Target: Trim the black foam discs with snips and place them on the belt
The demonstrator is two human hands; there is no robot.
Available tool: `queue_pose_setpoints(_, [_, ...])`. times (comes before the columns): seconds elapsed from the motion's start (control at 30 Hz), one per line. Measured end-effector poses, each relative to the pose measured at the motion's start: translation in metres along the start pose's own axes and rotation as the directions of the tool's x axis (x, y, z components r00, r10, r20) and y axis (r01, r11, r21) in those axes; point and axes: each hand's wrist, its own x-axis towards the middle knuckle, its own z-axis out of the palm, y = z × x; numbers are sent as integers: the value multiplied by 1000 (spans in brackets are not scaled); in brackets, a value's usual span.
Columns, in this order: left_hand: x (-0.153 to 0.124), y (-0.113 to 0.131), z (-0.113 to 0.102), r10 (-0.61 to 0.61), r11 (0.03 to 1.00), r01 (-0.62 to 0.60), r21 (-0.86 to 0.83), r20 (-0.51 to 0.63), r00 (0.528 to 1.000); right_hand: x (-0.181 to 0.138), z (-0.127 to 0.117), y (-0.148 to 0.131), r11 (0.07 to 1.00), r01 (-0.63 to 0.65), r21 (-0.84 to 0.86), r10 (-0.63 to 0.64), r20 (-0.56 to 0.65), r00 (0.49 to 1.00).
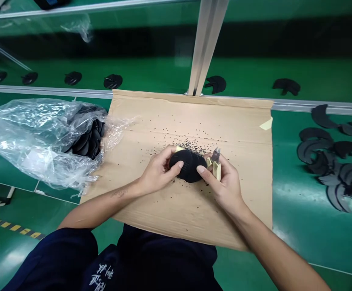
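Observation:
Black round flat parts overlap in a small bunch above the cardboard. My left hand pinches them from the left, thumb on top and fingers behind. My right hand presses its thumb against their right edge, and its other fingers hold diagonal cutters with pale yellow handles. The metal jaws of the cutters point up, away from the parts. Small black scraps lie scattered on the cardboard sheet, thickest just beyond my hands. The fingers behind the parts are partly hidden.
A clear plastic bag of black parts lies on the left. On the right, curved black pieces lie in a loose pile on the green table. A metal post rises behind the cardboard, with single black parts along the back.

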Motion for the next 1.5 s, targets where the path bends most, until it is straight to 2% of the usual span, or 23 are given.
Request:
queue_pose_setpoints(0.13, [2, 1, -3, 31, 999, -31, -45, 18, 999, 0, -1, 1, 997, 58, -55, -56, 37, 998])
queue_pose_setpoints(0.23, [2, 3, -8, 80, 993, -84, 78, 49, 996, 2, -3, 0, 976, 170, -135, -169, 24, 985])
queue_pose_setpoints(0.33, [1, 5, -10, 222, 939, -246, 241, 123, 967, 3, -7, 0, 938, 272, -216, -268, 50, 962])
queue_pose_setpoints(0.4, [-1, 6, -10, 324, 881, -362, 304, 169, 931, 3, -8, 1, 900, 339, -275, -314, 132, 940])
queue_pose_setpoints(0.47, [-3, 6, -8, 388, 845, -428, 321, 183, 903, 2, -9, 2, 861, 400, -314, -346, 213, 914])
queue_pose_setpoints(0.53, [-4, 7, -8, 381, 866, -408, 291, 146, 913, 2, -9, 4, 838, 455, -301, -396, 239, 887])
queue_pose_setpoints(0.63, [-4, 8, -8, 312, 930, -321, 178, 76, 947, 1, -8, 8, 809, 549, -212, -513, 203, 834])
queue_pose_setpoints(0.73, [-3, 9, -9, 356, 926, -358, 115, 42, 934, 0, -6, 11, 772, 613, -169, -584, 191, 789])
queue_pose_setpoints(0.97, [-1, 11, -13, 462, 872, -470, 135, 86, 882, -2, -2, 11, 722, 656, -220, -617, 223, 754])
queue_pose_setpoints(1.1, [-1, 11, -14, 492, 851, -504, 148, 110, 864, -3, -1, 11, 723, 646, -245, -606, 222, 764])
queue_pose_setpoints(1.2, [-2, 11, -13, 520, 842, -524, 128, 65, 852, -3, -1, 10, 726, 639, -254, -594, 235, 769])
queue_pose_setpoints(1.3, [-2, 13, -12, 513, 851, -512, 118, 20, 858, -3, -1, 8, 749, 617, -241, -570, 242, 786])
queue_pose_setpoints(1.5, [-2, 14, -13, 431, 890, -438, 129, 78, 899, -5, 2, 12, 801, 564, -200, -534, 186, 825])
